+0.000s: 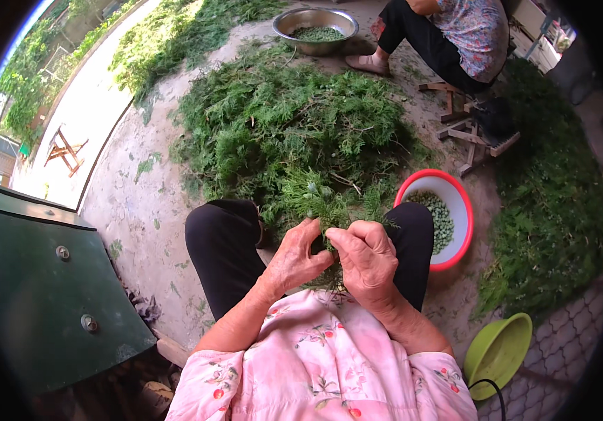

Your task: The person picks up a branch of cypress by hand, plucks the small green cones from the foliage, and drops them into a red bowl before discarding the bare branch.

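Between my knees, both hands are on a leafy green conifer sprig (308, 196) that bears small pale green cones. My left hand (294, 256) is closed round its lower stem, thumb reaching toward the other hand. My right hand (368, 263) pinches at the sprig with thumb and forefinger; whatever lies within that pinch is too small to make out. Just beyond my hands rises a large heap of cut conifer branches (266, 119). By my right knee stands a white basin with a red rim (458, 210), partly filled with small green cones (440, 221).
At the far side, a person (466, 38) sits near a metal basin (303, 47) of green cones. Wooden stools (480, 140) stand at right, beside more branches (550, 210). A tilted lime-green basin (501, 358) is at lower right, a dark green panel (42, 302) at left.
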A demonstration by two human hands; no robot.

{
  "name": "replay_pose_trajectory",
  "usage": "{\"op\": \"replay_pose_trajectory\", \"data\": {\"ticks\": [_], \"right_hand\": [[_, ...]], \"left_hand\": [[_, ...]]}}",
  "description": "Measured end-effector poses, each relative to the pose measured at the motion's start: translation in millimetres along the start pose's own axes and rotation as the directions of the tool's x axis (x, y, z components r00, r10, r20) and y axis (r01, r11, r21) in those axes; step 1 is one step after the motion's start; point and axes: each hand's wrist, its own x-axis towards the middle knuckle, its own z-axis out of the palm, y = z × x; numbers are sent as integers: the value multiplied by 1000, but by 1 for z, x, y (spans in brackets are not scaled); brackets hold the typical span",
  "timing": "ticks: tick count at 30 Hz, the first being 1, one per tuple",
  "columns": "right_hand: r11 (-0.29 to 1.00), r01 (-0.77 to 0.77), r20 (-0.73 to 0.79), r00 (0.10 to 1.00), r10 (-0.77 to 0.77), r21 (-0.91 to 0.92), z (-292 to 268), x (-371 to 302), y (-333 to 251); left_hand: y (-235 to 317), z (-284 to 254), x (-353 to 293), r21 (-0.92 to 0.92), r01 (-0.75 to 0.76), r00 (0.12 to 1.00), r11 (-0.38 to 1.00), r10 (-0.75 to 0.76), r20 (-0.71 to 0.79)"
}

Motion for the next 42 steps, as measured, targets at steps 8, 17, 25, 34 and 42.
{"op": "replay_pose_trajectory", "data": {"ticks": [8,17,25,34,42], "right_hand": [[942,-91,145,979,145,-324,-12,2,7],[872,-452,121,892,436,187,-9,-9,27],[394,-657,266,674,689,642,-5,-17,33],[528,-647,252,731,634,549,3,-13,26],[745,-591,204,806,555,309,6,-10,25]], "left_hand": [[16,-17,4,-369,169,979,914,-112,171],[-2,2,0,-796,74,990,601,-143,-15],[-5,14,0,-786,147,960,601,-277,-33],[1,14,5,-568,52,979,821,-153,-132],[-8,17,3,-466,-65,981,882,-30,-194]]}}
